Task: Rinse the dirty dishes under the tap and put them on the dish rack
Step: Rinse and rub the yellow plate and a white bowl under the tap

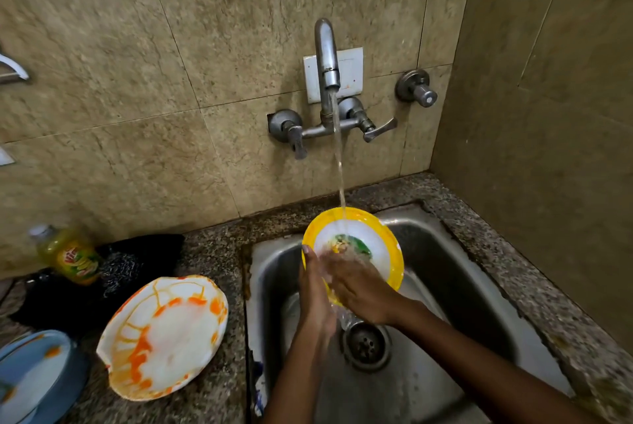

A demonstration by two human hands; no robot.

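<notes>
A yellow-rimmed white plate (380, 238) with a green and yellow picture in its middle is tilted up over the steel sink (455, 273). Water runs from the wall tap (327, 57) onto its face. My left hand (313, 290) grips the plate's left rim from behind. My right hand (359, 281) lies flat on the plate's lower face, fingers in the stream. On the counter to the left lies a white plate (164, 338) smeared with orange sauce, and a blue plate (34, 372) with orange stains sits at the lower left corner.
A bottle of yellow dish soap (70, 255) and a dark scrubber and cloth (130, 266) lie behind the dirty plates. The drain (365, 343) is below my hands. A tiled wall closes the right side. No dish rack is in view.
</notes>
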